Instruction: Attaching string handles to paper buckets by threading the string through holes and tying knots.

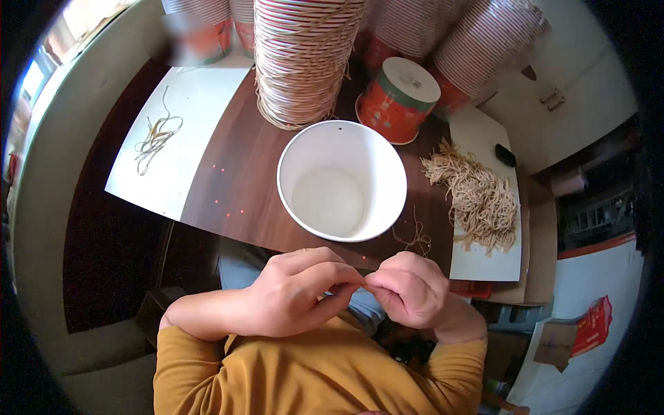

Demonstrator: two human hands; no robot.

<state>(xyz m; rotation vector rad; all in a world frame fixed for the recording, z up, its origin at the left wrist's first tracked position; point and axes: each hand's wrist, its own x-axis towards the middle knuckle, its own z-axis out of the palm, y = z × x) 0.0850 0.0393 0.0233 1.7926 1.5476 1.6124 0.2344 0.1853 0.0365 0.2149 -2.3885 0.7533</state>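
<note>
Just in front of my body, my left hand (304,290) and my right hand (409,289) meet fingertip to fingertip, both closed in a pinch. Whatever lies between the fingers is too small to make out. Beyond them stands a round white paper bucket (384,166), upright, its mouth toward me and a small hole near its far rim. Neither hand touches it. A thin tan cord (418,238) lies loosely curled on the brown table beside the bucket, just past my right hand.
A tall stack of nested buckets (301,62) rises behind the white one. Right of it, a red-orange bucket (395,111) stands upside down. A heap of tan cords (484,200) covers a white board at right. Several loose cords (158,142) lie on the left board.
</note>
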